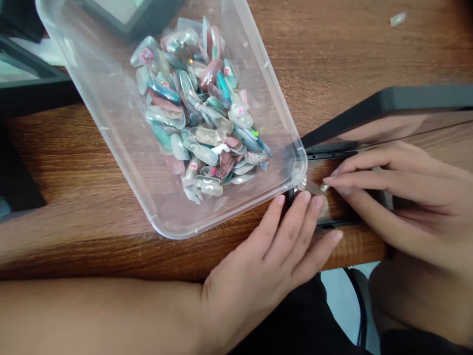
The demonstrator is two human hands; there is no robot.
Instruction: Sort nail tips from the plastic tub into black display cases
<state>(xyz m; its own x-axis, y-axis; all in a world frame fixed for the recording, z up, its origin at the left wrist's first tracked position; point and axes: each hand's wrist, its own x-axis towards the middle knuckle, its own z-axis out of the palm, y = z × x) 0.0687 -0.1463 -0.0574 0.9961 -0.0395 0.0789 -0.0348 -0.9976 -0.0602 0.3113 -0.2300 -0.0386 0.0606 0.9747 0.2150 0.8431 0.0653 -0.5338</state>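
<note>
A clear plastic tub (pixel 111 133) holds a heap of false nails (pixel 207 113) in pink, teal, grey and clear tones, some with small decorations. My right hand (pixel 406 197) pinches a tiny shiny piece (pixel 324 187) between thumb and fingertips; its exact kind is too small to tell. My left hand (pixel 266 246) lies with fingers outstretched near the tub's lower right corner, fingertips at the edge of a black-framed case (pixel 338 224). The case's raised lid (pixel 399 98) stands behind my right hand. Clear, glossy bits lie by my left fingertips, partly hidden.
The wooden table (pixel 325 44) ends just below my hands. A small clear piece (pixel 398 19) lies at the upper right. More black-framed cases (pixel 33 93) stand at the left, and another dark frame (pixel 129 24) shows through the tub's upper part.
</note>
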